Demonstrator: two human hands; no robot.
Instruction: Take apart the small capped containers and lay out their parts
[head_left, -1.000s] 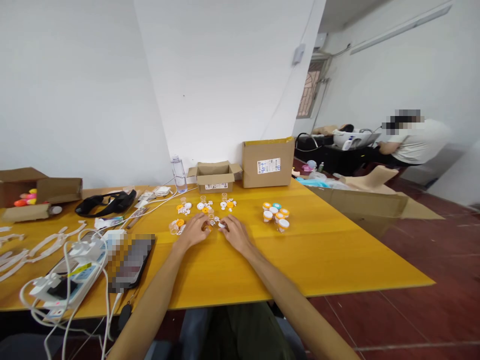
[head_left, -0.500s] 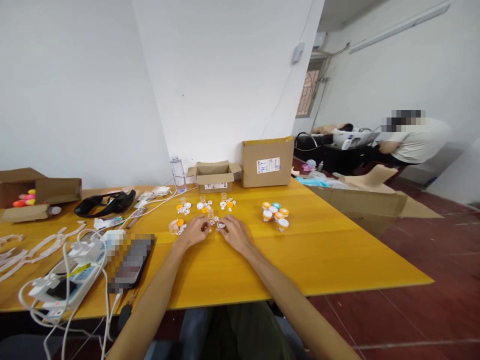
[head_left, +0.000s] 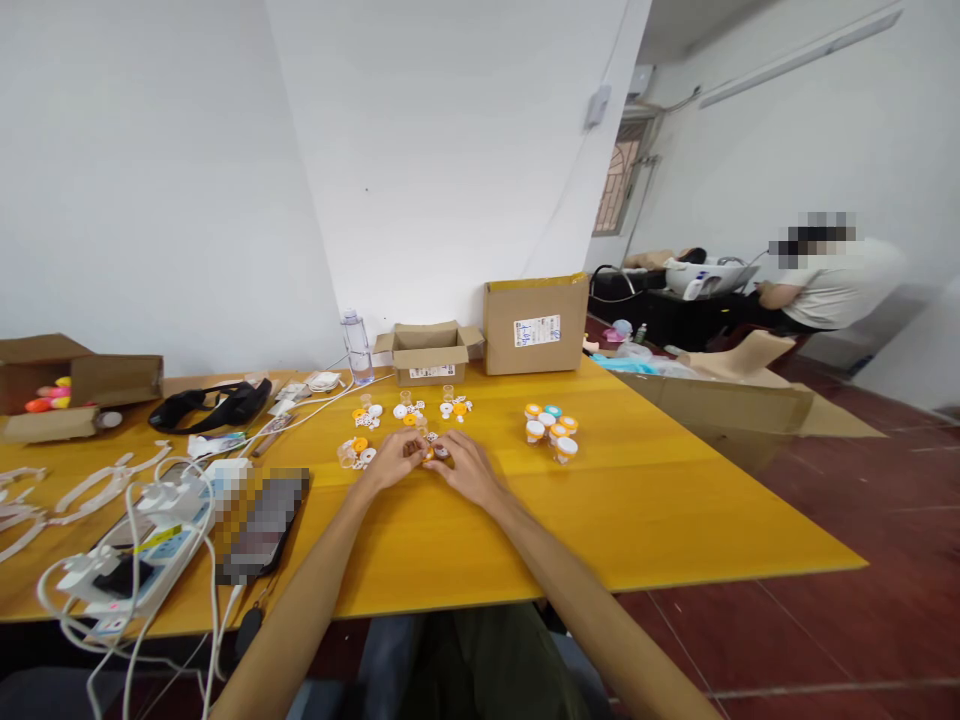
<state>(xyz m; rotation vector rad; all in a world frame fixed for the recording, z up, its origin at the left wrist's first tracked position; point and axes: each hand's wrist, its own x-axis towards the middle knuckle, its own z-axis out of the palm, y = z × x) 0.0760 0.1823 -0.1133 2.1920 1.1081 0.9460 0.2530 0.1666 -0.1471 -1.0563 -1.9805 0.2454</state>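
My left hand (head_left: 396, 459) and my right hand (head_left: 468, 468) are close together above the table, fingers bent and tips nearly meeting. A small orange piece (head_left: 428, 456) shows at the left fingertips; its exact kind is too small to tell. Pinched in my right fingers is a small round white piece (head_left: 442, 454), partly covered. Just beyond the hands stands a clear plastic cup (head_left: 421, 424) beside white cut-out pieces (head_left: 432, 437). Further groups of clear cups, white and orange discs (head_left: 361, 444) and small white wheel-like pieces lie behind and to the left.
Several small clear cups with orange, white or teal lids (head_left: 567, 450) stand to the right. An open carton (head_left: 429, 372), a closed box (head_left: 534, 350) and a bottle (head_left: 357, 350) line the wall. At left are a phone (head_left: 266, 525), power strip (head_left: 176, 550) and cables. Another person sits far right.
My hands have come slightly closer together. The orange piece at my left fingertips has moved right, up against the white piece in my right fingers.
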